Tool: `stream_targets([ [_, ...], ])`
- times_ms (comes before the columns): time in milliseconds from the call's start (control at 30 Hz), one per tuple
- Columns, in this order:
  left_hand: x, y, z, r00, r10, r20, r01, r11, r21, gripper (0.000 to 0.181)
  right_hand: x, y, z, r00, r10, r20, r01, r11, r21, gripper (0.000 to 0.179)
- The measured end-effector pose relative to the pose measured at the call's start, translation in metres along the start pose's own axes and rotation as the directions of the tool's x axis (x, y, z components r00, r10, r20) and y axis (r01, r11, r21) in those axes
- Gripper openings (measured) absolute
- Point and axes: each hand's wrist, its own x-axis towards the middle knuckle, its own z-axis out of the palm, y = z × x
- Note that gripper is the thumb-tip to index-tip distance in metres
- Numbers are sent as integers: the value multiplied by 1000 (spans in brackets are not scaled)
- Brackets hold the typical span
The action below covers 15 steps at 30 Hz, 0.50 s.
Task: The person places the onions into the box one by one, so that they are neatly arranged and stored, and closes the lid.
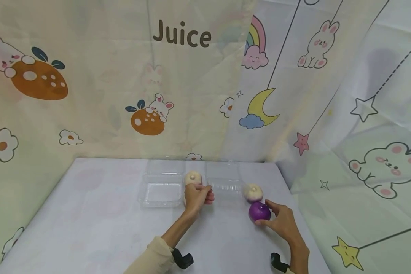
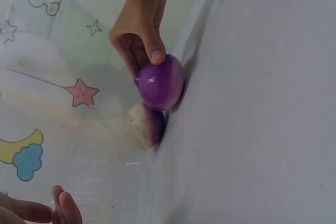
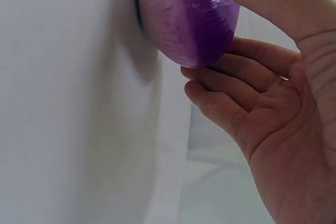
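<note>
My right hand (image 1: 282, 222) holds a glossy purple round thing (image 1: 259, 212) with a small knob, thumb on one side and fingers on the other. Close behind it sits a similar cream one (image 1: 253, 193) with a purple underside, by the right end of a clear plastic box (image 1: 226, 186) with its lid raised. At that box's left edge is my left hand (image 1: 196, 198), fingertips and thumb close together; whether they pinch the thin plastic is unclear. Just behind this hand stands another cream round thing (image 1: 193, 177), and part of one more shows beside the wrist, mostly hidden.
A second clear plastic box (image 1: 162, 192) lies left of my left hand, its lid folded back. Both boxes are on a white-covered table (image 1: 99, 220). Printed cloth walls (image 1: 106, 76) with cartoon rabbits and stars rise behind the table and at the sides.
</note>
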Motion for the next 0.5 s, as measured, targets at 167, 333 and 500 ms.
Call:
stream_targets([
  [167, -3, -2, -1, 1000, -12, 1, 12, 1000, -16, 18, -1, 1, 3, 1000, 17, 7, -17, 1000, 7, 96],
  [333, -5, -5, -2, 1000, -12, 3, 12, 1000, -26, 18, -2, 2, 5, 1000, 16, 6, -16, 1000, 7, 95],
  [500, -6, -8, -2, 1000, -13, 7, 13, 1000, -24, 19, -1, 4, 6, 1000, -5, -3, 5, 1000, 5, 94],
])
